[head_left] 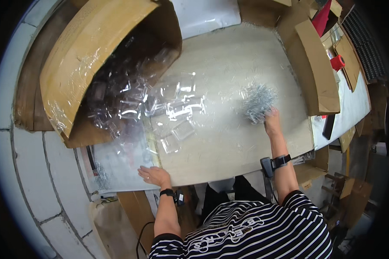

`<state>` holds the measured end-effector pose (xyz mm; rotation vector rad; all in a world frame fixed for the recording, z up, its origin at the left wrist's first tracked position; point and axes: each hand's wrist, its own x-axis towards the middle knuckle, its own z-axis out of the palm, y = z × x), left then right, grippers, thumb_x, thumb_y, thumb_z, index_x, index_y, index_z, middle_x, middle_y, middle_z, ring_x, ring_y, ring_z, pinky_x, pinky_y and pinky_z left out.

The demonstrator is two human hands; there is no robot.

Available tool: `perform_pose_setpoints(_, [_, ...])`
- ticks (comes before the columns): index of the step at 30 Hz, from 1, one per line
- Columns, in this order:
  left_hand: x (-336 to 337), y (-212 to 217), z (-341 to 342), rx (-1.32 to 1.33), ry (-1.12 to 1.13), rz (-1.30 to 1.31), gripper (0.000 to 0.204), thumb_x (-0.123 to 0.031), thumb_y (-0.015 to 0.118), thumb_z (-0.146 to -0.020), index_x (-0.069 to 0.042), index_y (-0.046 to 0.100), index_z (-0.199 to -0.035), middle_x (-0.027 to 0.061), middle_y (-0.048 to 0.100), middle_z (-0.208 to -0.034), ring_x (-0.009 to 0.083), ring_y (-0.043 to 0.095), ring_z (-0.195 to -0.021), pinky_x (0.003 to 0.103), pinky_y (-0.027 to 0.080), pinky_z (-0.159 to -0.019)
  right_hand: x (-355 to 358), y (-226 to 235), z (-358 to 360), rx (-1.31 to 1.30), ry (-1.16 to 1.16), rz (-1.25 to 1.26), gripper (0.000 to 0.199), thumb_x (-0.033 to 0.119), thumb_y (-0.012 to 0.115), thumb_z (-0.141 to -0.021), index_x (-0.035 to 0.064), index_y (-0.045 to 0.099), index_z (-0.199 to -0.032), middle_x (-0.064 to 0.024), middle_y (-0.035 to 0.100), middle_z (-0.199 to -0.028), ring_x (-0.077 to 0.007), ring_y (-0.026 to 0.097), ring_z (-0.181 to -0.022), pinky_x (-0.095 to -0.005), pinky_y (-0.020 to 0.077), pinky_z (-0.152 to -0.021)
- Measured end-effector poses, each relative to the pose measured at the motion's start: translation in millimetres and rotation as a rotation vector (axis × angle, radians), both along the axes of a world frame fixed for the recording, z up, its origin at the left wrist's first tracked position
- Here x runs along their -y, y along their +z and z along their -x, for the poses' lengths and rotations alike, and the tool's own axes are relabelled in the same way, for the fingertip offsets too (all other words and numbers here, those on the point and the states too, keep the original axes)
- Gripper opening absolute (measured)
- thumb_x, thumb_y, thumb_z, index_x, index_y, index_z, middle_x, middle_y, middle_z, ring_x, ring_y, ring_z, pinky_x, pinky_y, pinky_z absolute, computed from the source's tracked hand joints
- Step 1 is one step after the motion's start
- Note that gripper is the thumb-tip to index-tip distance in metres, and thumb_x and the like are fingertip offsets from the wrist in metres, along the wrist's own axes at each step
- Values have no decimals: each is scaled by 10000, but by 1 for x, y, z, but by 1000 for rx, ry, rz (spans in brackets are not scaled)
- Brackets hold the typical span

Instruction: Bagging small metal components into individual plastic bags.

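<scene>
On the far right of the worktop (229, 146), your right hand (272, 121) reaches into the pile of thin metal wire pieces (257, 101); its fingers are buried in the tangle, so I cannot tell whether the grip is pinching anything or just resting there. Your left hand (153, 175) lies flat and spread on the near edge of the worktop, holding nothing.

Those wire pieces look interlocked. Pull one up sharply and you may drag several with it, scattering them across the board or off its right edge, which is near. Loose ends could also prick your fingertips.

Clear plastic clamshell trays (177, 108) lie scattered in the middle of the worktop, spilling from the tipped cardboard box (86, 52) at the upper left. They are light and slippery-looking; a sweep of your forearm would probably push them around, and the heap at the box mouth could slide further down if it is jostled.

Your left hand sits well apart from both the trays and the wire pile, so any one-handed lift goes unsteadied.
</scene>
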<state>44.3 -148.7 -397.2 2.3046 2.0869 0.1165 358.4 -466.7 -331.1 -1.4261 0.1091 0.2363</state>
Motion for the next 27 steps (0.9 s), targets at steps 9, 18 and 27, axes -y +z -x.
perform_pose_setpoints(9, [-5, -13, 4, 16, -34, -54, 500, -131, 406, -897, 31, 288, -1355, 213, 244, -1451, 347, 202, -1359, 511, 227, -1055, 5, -6, -1, -173, 48, -57, 97, 30, 508, -792, -13, 564, -726, -40, 561, -671, -114, 499, -541, -253, 405, -487])
perform_pose_setpoints(18, [2, -3, 1, 50, -29, -16, 521, -133, 403, -896, 20, 268, -1375, 197, 231, -1460, 344, 177, -1369, 514, 188, -1080, -9, -46, 12, 31, 125, -9, 107, 61, 502, -828, 19, 585, -776, 12, 534, -671, -72, 450, -529, -232, 351, -464])
perform_pose_setpoints(27, [-1, -4, -1, 30, 13, -51, 500, -131, 410, -894, 13, 292, -1359, 197, 263, -1442, 337, 206, -1358, 516, 223, -1059, -51, -3, 23, -276, 166, -359, 116, 40, 486, -829, 13, 584, -773, -18, 552, -704, -102, 512, -557, -246, 403, -485])
